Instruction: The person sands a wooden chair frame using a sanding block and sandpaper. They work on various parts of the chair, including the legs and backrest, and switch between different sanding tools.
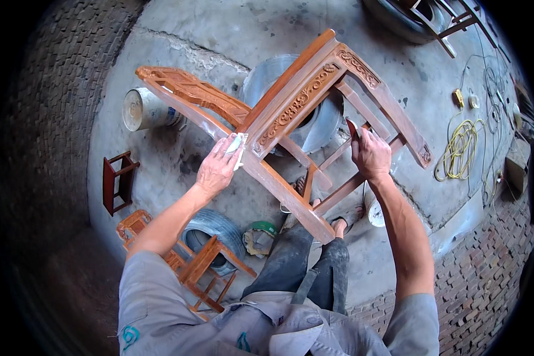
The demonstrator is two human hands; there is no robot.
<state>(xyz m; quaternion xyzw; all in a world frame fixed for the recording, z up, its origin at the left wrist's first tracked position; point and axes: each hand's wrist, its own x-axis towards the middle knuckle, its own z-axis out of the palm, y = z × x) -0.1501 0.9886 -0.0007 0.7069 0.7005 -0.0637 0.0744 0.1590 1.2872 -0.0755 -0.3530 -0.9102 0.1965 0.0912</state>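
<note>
A carved wooden chair (299,113) lies tipped over in front of me, its pale, dusty legs and rails reaching toward my body. My left hand (215,168) presses a white folded sheet (237,145) against the corner where the chair's back meets the seat frame; whether it is cloth or paper I cannot tell. Closed above the lower rails, my right hand (372,155) grips a thin, dark red-brown piece (353,129) that sticks up past the thumb. Its kind is unclear, and the fingers cover most of it.
Tyres (216,228) lie on the concrete floor, one under the chair. A white bucket (141,109) is on its side at left, near a small dark stool (120,181). More chair frames (204,261) stand lower left. Coiled yellow cable (461,148) lies at right.
</note>
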